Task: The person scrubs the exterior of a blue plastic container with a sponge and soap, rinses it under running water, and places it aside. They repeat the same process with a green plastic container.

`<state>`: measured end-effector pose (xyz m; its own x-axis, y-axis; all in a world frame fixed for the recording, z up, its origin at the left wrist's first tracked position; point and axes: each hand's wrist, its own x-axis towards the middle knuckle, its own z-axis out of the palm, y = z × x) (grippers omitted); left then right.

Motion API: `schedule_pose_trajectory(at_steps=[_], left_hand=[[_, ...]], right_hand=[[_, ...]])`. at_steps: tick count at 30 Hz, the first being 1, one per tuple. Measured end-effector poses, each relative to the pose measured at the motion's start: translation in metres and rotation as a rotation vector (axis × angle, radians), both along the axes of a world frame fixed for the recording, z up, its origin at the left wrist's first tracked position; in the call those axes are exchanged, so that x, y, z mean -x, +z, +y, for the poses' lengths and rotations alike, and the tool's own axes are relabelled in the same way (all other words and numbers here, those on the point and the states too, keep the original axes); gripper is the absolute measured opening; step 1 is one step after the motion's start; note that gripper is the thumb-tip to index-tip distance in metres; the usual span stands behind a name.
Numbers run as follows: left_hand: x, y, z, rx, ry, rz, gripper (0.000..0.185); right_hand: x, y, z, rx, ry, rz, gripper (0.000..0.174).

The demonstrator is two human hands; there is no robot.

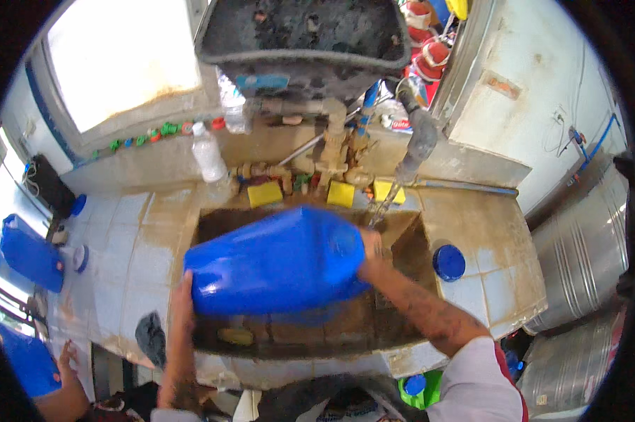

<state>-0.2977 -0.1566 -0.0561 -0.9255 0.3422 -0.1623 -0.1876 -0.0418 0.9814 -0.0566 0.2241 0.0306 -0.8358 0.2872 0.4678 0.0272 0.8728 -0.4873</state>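
A large blue plastic jerrycan (pixel 275 264) lies on its side in the air over a brown-stained tiled sink (pixel 402 337). My left hand (pixel 183 300) grips its left end. At the other end, my right hand (pixel 371 256) holds the can; the fingers are partly hidden behind it. Water runs from a grey pipe spout (pixel 415 142) just behind my right hand. A round blue cap (pixel 449 262) rests on the tiles right of the sink. Several yellow sponges (pixel 265 194) lie along the sink's back edge.
Left on the counter are a clear plastic bottle (pixel 209 155), a dark cloth (pixel 151 335) and another blue jerrycan (pixel 31 256). Another person's hand (pixel 68 364) is at a blue container (pixel 27 361), lower left. A black tub (pixel 304 31) stands above the pipes. Metal drums (pixel 581 253) stand at the right.
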Motion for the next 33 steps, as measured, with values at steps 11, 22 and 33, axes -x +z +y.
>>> schedule_pose_trajectory(at_steps=[11,22,33], left_hand=[[0.007,-0.001,-0.011,0.368,0.112,0.079,0.06],[0.011,0.03,0.054,0.133,-0.086,0.134,0.069],[-0.049,0.232,0.125,0.471,-0.003,0.917,0.074]], right_hand=[[0.022,-0.086,0.036,0.02,-0.105,0.153,0.019],[-0.019,-0.211,0.066,0.117,-0.204,0.005,0.043],[-0.02,-0.203,0.004,0.507,-0.242,-0.126,0.043]])
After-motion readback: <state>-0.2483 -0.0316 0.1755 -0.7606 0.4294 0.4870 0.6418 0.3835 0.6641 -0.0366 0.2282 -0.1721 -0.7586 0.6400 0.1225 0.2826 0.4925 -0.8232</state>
